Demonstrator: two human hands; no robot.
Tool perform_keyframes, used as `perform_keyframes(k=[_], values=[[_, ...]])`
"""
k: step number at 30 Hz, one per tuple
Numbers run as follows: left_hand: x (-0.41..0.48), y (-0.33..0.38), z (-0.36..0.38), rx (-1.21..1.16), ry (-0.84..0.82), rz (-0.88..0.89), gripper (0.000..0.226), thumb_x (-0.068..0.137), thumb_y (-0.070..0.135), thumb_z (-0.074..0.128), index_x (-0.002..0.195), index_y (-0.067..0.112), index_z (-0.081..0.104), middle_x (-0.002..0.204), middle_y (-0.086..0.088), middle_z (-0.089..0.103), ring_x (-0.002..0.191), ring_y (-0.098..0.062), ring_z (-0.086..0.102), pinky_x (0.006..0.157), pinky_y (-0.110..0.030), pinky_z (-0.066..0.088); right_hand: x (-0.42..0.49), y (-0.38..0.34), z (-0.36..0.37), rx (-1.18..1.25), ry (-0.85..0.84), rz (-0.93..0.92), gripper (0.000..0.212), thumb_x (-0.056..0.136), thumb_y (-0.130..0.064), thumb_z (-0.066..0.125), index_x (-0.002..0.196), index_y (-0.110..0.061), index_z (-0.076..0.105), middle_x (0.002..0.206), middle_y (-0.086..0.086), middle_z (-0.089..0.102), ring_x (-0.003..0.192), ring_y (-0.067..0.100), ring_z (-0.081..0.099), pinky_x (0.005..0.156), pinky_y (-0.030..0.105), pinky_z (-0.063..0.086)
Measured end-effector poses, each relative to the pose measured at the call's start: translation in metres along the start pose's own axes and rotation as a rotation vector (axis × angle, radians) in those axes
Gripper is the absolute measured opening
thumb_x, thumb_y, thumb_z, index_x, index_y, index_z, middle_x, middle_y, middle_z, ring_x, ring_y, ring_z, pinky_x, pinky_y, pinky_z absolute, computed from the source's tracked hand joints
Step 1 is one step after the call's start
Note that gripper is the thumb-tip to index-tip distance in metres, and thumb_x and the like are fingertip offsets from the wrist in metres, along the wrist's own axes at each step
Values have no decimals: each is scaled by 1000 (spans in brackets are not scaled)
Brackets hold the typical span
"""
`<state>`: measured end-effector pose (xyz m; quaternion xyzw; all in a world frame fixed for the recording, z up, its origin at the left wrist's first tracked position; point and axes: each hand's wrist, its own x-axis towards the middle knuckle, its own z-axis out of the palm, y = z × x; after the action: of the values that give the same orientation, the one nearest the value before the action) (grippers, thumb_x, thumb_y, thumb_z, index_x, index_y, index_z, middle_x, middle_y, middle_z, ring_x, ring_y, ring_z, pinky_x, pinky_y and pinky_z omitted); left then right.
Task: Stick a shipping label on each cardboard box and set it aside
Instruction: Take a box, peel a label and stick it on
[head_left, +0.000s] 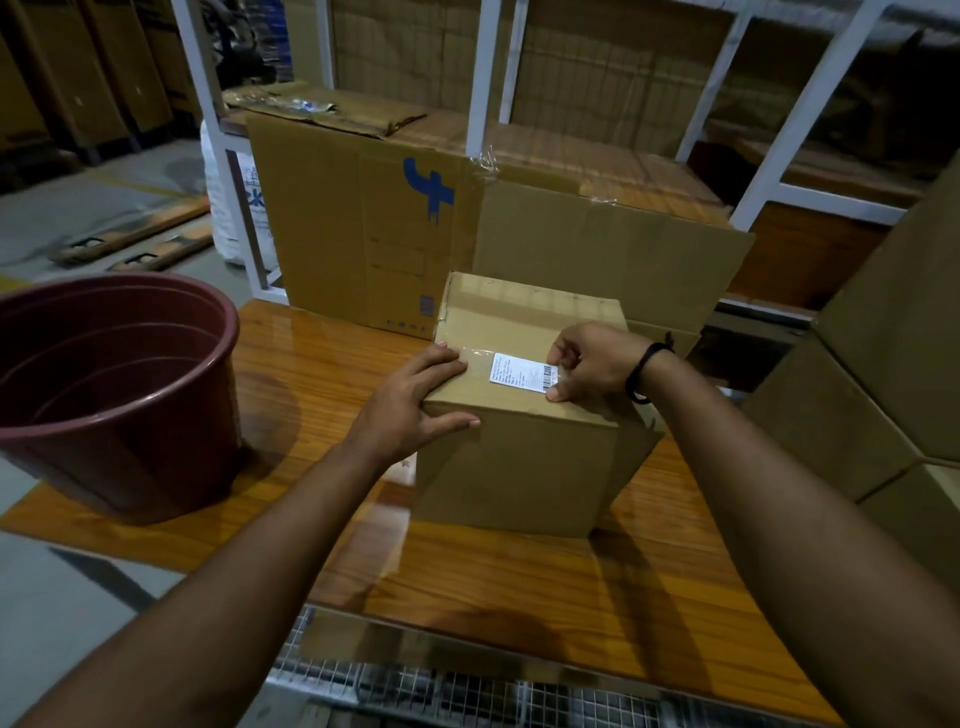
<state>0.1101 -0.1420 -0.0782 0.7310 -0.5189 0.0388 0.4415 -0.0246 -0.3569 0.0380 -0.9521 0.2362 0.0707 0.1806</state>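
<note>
**Hands hold a box and its label**

Hands are both on one cardboard box (519, 462). The left hand (410, 400) lies flat on the top left corner of the box. Its fingers are straight and its thumb rests on the front side. The right hand (597, 364) has curled fingers and pinches the right end of the shipping label (519, 373). A black band (641, 371) is on that wrist.

The white label lies on top of the box, near the front edge. The box stands in the middle of the shiny wooden surface (322, 374).

A big dark red bucket (130, 457) stands on the left end of the surface. More brown boxes (883, 338) are stacked on the right.

Behind the box a large flat cardboard sheet (337, 218) with a blue mark leans against a white rack (485, 78).
</note>
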Motion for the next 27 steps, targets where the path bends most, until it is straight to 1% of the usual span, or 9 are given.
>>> perform_keyframes(k=[3,7,10,13,16,19,23,25,27], values=[[0,0,1,-2,2,-9,81,67,58,74,132,11,59,143,-1,49,137,-9,38,113,-27,31,1,2,0,12,-8,3,40,68,-34,86,97,-22,62,88,-7,60,78,12,55,62,26,39],[0,0,1,-7,-4,-15,84,66,63,72,132,12,59,144,0,49,137,-8,37,114,-28,31,0,5,2,20,13,20,51,64,-38,87,103,-25,58,92,-10,57,84,10,54,68,28,41],[-1,-1,1,-7,-16,-15,85,67,64,73,133,12,59,145,-1,48,138,-10,36,114,-30,31,-1,4,2,-2,17,19,43,65,-38,87,96,-22,62,87,-9,59,81,12,54,70,29,44],[-2,1,0,-5,-18,-29,82,68,60,72,134,13,58,146,0,47,139,-8,34,113,-28,29,-1,4,2,5,19,38,44,65,-38,86,98,-21,62,88,-8,58,80,11,53,74,31,45],[-1,1,0,0,-18,-31,80,69,56,71,134,12,57,145,0,47,138,-6,33,113,-26,28,-3,5,5,13,38,20,47,67,-38,86,102,-22,60,90,-7,56,81,10,51,71,30,44],[-1,0,0,3,-22,-18,79,70,54,72,134,11,57,145,-1,47,139,-9,34,113,-27,29,-4,4,4,22,25,12,41,67,-36,86,98,-22,61,87,-8,57,78,10,51,63,27,39],[-1,1,1,8,-12,-28,80,69,57,72,134,12,58,145,-2,47,138,-8,34,113,-30,30,-2,-2,0,34,-29,58,40,68,-35,86,96,-20,62,88,-5,61,81,13,54,65,28,41],[-2,0,1,5,-17,-35,84,68,62,73,134,13,57,145,-1,47,139,-10,34,113,-31,30,-3,-6,-3,84,-46,78,38,68,-31,86,94,-18,62,86,-4,63,80,14,56,63,27,41],[-1,0,1,-8,-18,-35,84,68,61,75,134,13,57,145,-1,47,139,-10,34,114,-31,31,-5,-9,-5,138,-47,82,34,69,-23,87,89,-16,61,82,-3,64,74,13,56,60,27,41]])
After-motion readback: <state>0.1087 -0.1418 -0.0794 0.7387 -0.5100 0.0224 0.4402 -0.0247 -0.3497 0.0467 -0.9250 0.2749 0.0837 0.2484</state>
